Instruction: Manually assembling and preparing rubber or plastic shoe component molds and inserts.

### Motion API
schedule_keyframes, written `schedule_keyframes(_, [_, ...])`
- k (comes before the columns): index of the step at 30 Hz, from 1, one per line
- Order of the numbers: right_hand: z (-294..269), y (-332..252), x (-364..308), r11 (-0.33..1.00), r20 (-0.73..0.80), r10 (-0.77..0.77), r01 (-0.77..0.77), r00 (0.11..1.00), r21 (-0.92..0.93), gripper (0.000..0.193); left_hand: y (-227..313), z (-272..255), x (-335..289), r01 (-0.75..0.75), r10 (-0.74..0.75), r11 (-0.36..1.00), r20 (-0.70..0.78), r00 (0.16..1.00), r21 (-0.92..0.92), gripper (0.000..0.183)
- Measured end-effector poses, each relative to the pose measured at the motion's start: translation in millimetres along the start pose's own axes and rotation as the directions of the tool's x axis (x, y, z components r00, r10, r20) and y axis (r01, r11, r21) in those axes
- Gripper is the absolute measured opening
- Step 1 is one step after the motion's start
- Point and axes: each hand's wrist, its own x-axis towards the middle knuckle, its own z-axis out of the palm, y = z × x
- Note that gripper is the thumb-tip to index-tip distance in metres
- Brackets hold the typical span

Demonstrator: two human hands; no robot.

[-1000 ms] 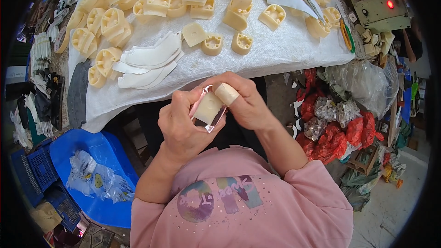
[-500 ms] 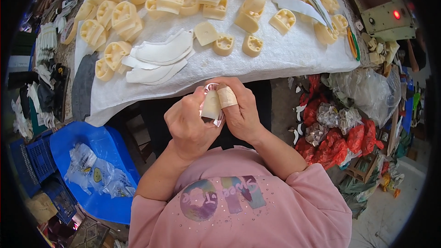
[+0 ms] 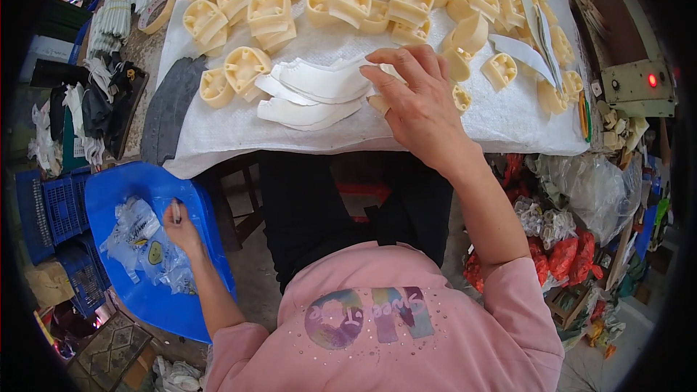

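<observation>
My left hand [image 3: 181,226] is low over the blue basin [image 3: 207,229], smeared by motion. Its fingers are curled round a small greyish, shiny thing too blurred to name. Below it in the basin lie crumpled clear plastic bags [image 3: 134,229]. On the white-covered table, my right hand [image 3: 421,94] reaches in with fingers parted and curved, a tan tape wrapped on its thumb. Between thumb and fingers shows part of a cream piece [image 3: 393,71]; I see no firm grip on it. Curved white sheets [image 3: 319,83] lie beside its fingertips. A small cream heel-shaped block [image 3: 461,98] shows behind the hand.
Many cream heel-shaped blocks [image 3: 272,14] cover the far part of the table cloth [image 3: 218,131]. A dark grey curved sheet [image 3: 170,109] lies at the left edge. To the right stand a machine box with a red light [image 3: 652,80] and red plastic bags [image 3: 581,258].
My hands have come apart. The left went down left over the basin; the right went forward onto the table. The film-edged cream piece they held together is no longer plainly seen. The view has shifted.
</observation>
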Motion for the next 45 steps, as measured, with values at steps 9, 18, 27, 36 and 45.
schedule_keyframes(9, [18,18,10,0.99,0.1,-0.129,0.134,0.987,-0.041,0.02,-49,13,25,-0.39,0.428,0.865,-0.06,0.902,0.317,0.034])
schedule_keyframes(18, [18,14,13,0.992,0.219,-0.123,0.128,0.968,-0.007,0.028,260,82,-106,-0.89,0.941,0.339,0.115,0.319,-0.304,0.028])
schedule_keyframes(27, [26,16,21,0.993,-0.008,0.023,-0.022,1.0,0.115,0.025,260,149,-126,-0.941,0.964,0.212,0.214,0.158,-0.263,0.037])
schedule_keyframes(36, [-41,22,-1,0.985,-0.416,0.154,-0.107,0.896,0.135,0.032,272,129,-137,-0.818,0.882,0.454,0.31,0.355,-0.354,0.041])
schedule_keyframes(45, [-8,-6,-69,0.978,-0.14,-0.157,0.173,0.978,0.116,0.029,287,136,-165,-0.474,0.811,0.575,0.387,0.439,-0.667,0.039])
